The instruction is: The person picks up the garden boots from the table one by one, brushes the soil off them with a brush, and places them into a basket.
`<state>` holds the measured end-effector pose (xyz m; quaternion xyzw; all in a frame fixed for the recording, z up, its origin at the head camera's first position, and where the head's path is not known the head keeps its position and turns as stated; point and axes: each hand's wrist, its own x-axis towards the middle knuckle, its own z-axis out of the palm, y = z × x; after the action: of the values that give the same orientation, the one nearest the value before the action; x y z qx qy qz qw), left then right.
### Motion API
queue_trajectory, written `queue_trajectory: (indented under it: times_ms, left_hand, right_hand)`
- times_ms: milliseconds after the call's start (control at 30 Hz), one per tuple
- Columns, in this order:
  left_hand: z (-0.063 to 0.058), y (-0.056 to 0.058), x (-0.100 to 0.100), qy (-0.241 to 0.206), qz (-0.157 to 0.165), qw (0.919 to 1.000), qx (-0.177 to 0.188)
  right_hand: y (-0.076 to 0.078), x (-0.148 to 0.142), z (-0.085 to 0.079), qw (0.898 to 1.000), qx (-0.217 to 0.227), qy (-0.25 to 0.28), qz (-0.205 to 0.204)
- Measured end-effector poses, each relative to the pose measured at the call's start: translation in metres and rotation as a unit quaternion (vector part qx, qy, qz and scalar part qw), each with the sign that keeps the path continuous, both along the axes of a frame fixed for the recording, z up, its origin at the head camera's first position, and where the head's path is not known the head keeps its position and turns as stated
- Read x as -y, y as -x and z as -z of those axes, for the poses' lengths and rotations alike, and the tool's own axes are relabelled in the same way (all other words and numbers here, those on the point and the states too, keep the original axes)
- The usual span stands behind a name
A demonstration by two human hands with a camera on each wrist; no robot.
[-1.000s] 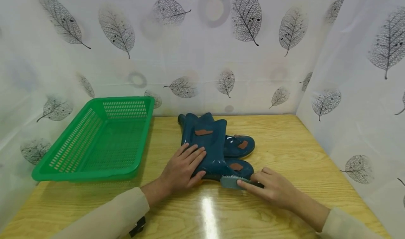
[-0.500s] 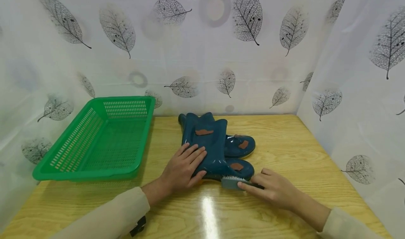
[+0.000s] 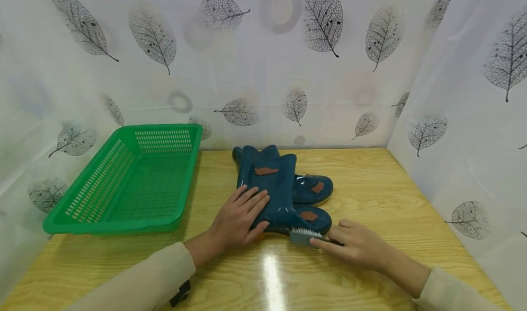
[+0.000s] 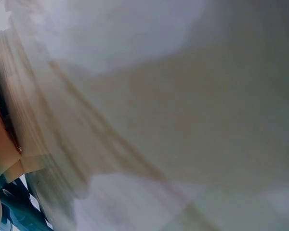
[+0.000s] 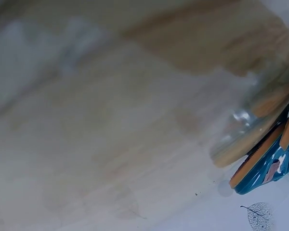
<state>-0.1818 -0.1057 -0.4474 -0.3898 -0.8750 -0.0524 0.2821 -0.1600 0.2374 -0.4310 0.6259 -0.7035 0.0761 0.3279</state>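
A pair of dark teal rain boots [image 3: 276, 196] with brown patches lies on its side on the wooden table, toes to the right. My left hand [image 3: 236, 217] rests flat on the shaft of the nearer boot, fingers spread. With my right hand [image 3: 358, 244] I grip the dark handle of a scrub brush [image 3: 302, 238], index finger along its grey back. Its white bristles touch the lower side of the nearer boot by the sole. The right wrist view catches the boots' toes [image 5: 265, 166] at its right edge; in the left wrist view a teal bit of boot [image 4: 21, 211] shows at lower left.
To the left of the boots stands a green plastic basket [image 3: 144, 187] with slotted walls. White curtains [image 3: 263, 68] printed with leaves close off the back and sides of the wooden table [image 3: 362, 174].
The brush has slid very slightly to the right along the boot's lower side. My left hand stays on the shaft, and the boots keep their place.
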Motion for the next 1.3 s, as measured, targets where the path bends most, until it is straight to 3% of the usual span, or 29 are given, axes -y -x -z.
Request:
queue_trajectory:
  times_ms: [233, 467, 667, 1300]
  left_hand:
    - [-0.0004, -0.0004, 0.0001, 0.003, 0.0, 1.0, 0.0]
    - [-0.0001, -0.0003, -0.0002, 0.002, -0.001, 1.0, -0.002]
    - [-0.0003, -0.0005, -0.0002, 0.006, -0.006, 1.0, 0.002]
    - [0.0012, 0.0017, -0.0001, 0.005, -0.007, 0.9999, 0.005]
  right_hand:
    - [0.0024, -0.0029, 0.0071, 1.0, 0.012, -0.018, -0.018]
    - [0.0032, -0.0031, 0.0038, 1.0, -0.008, -0.001, 0.008]
    - [0.0036, -0.0034, 0.0062, 1.0, -0.002, -0.019, -0.006]
    - [0.0059, -0.002, 0.0055, 0.999, 0.009, 0.014, -0.039]
